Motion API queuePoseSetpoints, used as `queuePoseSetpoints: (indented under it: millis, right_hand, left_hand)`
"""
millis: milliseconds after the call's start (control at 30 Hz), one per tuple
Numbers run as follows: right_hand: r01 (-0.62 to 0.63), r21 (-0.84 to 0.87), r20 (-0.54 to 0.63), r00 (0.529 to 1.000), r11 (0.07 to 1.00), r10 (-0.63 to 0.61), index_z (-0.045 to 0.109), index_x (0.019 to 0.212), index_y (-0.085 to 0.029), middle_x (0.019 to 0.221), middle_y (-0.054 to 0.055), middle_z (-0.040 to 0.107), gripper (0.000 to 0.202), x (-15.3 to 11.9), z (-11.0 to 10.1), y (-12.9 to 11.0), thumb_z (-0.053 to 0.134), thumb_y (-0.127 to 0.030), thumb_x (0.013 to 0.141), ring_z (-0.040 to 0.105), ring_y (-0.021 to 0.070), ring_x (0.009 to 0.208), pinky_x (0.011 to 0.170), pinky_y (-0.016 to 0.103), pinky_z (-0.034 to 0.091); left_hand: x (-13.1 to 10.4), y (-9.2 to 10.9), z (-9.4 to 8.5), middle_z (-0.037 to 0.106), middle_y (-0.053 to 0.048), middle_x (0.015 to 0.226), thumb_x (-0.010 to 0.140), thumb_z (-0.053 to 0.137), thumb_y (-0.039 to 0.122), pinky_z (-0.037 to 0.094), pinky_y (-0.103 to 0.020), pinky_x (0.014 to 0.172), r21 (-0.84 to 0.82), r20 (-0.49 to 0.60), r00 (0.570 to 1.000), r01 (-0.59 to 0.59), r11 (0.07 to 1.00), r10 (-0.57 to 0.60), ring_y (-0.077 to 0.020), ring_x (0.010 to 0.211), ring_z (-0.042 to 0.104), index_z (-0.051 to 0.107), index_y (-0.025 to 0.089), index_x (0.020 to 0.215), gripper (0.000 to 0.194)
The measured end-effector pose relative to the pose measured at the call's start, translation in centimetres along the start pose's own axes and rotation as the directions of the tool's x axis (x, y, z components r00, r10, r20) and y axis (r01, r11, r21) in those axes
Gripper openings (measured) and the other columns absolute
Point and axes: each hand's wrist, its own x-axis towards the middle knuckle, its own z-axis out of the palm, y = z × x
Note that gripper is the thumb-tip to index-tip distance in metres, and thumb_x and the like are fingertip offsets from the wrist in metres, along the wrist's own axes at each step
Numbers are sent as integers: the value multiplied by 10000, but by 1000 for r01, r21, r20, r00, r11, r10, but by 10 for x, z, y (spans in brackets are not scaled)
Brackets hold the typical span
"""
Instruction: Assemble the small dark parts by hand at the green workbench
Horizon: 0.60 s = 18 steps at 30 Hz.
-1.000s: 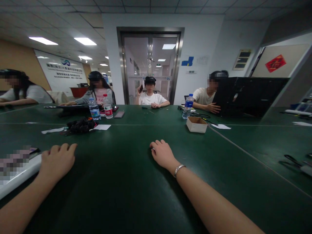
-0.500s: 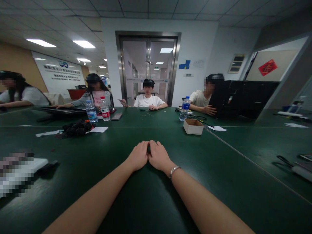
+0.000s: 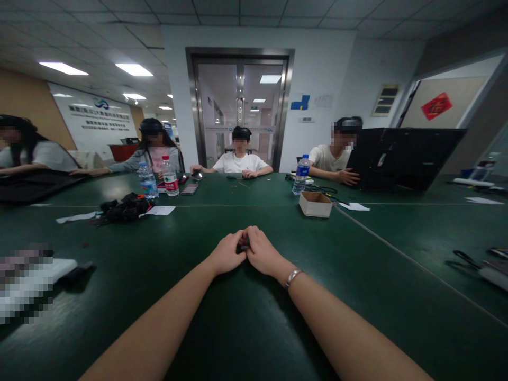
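My left hand [image 3: 227, 254] and my right hand [image 3: 262, 252] meet fingertip to fingertip over the dark green table [image 3: 246, 328]. Fingers on both hands are curled in and closed. In the small gap between them something dark shows, too small and shaded to tell what it is. A silver bracelet [image 3: 292, 278] circles my right wrist. Closest beyond my right hand is a small open cardboard box [image 3: 315, 206].
Two water bottles [image 3: 170, 180] stand by a black tangled bundle [image 3: 125, 209] at the left. Another bottle [image 3: 301, 175] stands behind the box near cables. A person holds a large black case [image 3: 400, 159] at the right. Several people sit around the table.
My right hand has shifted slightly, and the gap between my hands shows more. The black case at the right has been turned outward; the dark flat thing at the far left has moved left.
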Motion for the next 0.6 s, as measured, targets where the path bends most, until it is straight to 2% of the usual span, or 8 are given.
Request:
queuePoseSetpoints:
  millis: [200,367,467,600]
  right_hand:
    - [20,134,-14,1000,991,-18,427,983,-193,1025,62,498,327,0,-2,14,485,-78,682,458,185,930,845,320,397]
    - [-107,-17,28,994,994,108,425,1153,-201,1038,62,544,456,-2,-8,24,579,-213,724,451,217,938,835,357,361]
    - [-164,-129,47,984,978,171,483,1044,-198,998,60,569,380,-3,-14,28,627,-363,733,444,232,928,817,365,350]
    - [-190,-172,41,979,967,199,515,873,-186,913,65,585,281,-3,-16,31,587,-445,792,456,222,893,781,348,355]
  left_hand:
    - [-4,8,-7,626,-66,993,797,509,255,455,-381,851,130,6,1000,-14,991,13,-229,939,562,599,212,1038,261]
    - [-6,0,-10,596,-42,953,821,501,304,457,-351,829,174,-42,999,10,985,-3,-209,930,558,617,230,963,198]
    - [-7,-3,-11,586,-36,964,823,507,309,461,-332,820,100,-86,996,44,994,-35,-190,912,572,612,233,969,196]
    - [-7,-4,-11,580,-28,973,820,519,311,473,-320,807,15,-108,992,63,998,-61,-170,871,581,604,230,948,174]
